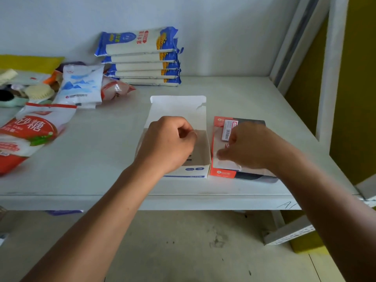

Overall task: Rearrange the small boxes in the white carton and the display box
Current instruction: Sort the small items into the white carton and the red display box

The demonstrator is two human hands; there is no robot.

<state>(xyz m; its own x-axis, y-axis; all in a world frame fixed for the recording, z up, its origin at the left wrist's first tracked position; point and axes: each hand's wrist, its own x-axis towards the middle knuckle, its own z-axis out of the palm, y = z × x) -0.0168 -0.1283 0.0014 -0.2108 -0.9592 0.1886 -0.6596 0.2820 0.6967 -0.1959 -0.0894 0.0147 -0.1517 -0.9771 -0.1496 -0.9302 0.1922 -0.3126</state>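
Observation:
The white carton (179, 110) lies open on the shelf, lid flap folded back toward the wall. My left hand (166, 145) hovers over its opening with fingers curled; anything in its grip is hidden. Right beside it stands the red and black display box (221, 173). My right hand (250, 145) reaches into that box, fingers curled down onto the pale contents. A small red and white box (228, 129) with a barcode sticks up just left of my right hand.
Several blue and white noodle packs (142, 58) are stacked against the back wall. Bags of sugar (30, 135) and salt (81, 86) lie at the left. The shelf's front edge (183, 200) runs below the boxes; a white upright post (329, 68) stands at the right.

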